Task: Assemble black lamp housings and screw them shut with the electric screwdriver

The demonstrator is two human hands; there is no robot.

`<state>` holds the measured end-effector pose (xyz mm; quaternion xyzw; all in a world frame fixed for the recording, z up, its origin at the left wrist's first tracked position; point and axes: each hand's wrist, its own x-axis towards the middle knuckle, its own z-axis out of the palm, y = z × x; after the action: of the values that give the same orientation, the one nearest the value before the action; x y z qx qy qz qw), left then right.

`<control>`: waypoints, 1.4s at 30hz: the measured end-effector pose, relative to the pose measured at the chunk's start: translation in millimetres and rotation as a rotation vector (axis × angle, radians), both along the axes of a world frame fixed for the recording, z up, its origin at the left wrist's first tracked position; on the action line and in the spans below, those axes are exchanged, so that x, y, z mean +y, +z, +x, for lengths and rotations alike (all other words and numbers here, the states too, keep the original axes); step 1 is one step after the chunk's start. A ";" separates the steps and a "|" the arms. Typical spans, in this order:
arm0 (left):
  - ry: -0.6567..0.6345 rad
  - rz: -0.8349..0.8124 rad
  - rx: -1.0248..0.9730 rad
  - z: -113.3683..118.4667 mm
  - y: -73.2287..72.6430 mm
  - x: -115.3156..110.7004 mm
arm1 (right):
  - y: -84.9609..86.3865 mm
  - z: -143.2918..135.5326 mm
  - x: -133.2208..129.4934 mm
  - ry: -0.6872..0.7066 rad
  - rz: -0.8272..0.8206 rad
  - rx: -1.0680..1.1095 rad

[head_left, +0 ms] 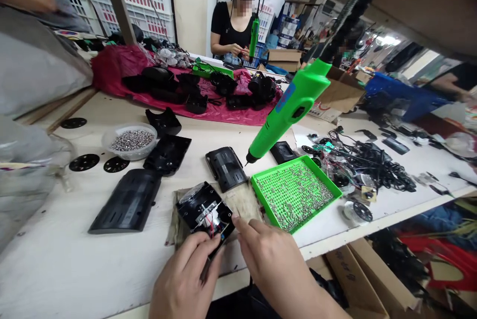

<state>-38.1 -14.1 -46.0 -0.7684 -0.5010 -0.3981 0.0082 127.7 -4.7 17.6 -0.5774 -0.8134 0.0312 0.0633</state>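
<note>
A black plastic housing (192, 209) with a round lens-like end, a metal bracket and red wires inside lies tilted on a worn cloth pad (244, 204). My left hand (188, 274) grips its near edge, thumb and fingers closed beside the wires. At the housing's right corner, my right hand (266, 247) has its fingers closed against the edge; whatever lies under them is hidden. A green electric screwdriver (288, 110) hangs just beyond, bit pointing down. Behind the pad rests a black cover (225, 167). Right of it sits a green perforated tray (268, 199) with many small screws.
At left are a tub of screws (130, 142), black shells (126, 199) and dark discs (84, 162). Tangled cables (387, 167) lie at right. Black parts cover a pink cloth (238, 116) at the back. Across the bench a person (233, 26) works.
</note>
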 end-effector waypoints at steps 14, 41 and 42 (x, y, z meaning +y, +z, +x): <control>-0.162 0.027 0.191 -18.0 -19.9 2.4 | -10.7 -6.9 2.4 -0.328 -0.350 0.813; 0.135 -0.217 -0.287 -15.9 12.4 -3.9 | -3.3 8.5 17.8 0.051 -0.003 0.511; 0.173 -0.238 -0.333 -15.8 12.4 -3.0 | -3.4 6.7 19.8 0.055 -0.015 0.518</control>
<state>-54.0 -17.1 -33.6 -0.6419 -0.6027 -0.4554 -0.1314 134.3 15.2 14.2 -0.5285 -0.7852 0.1857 0.2641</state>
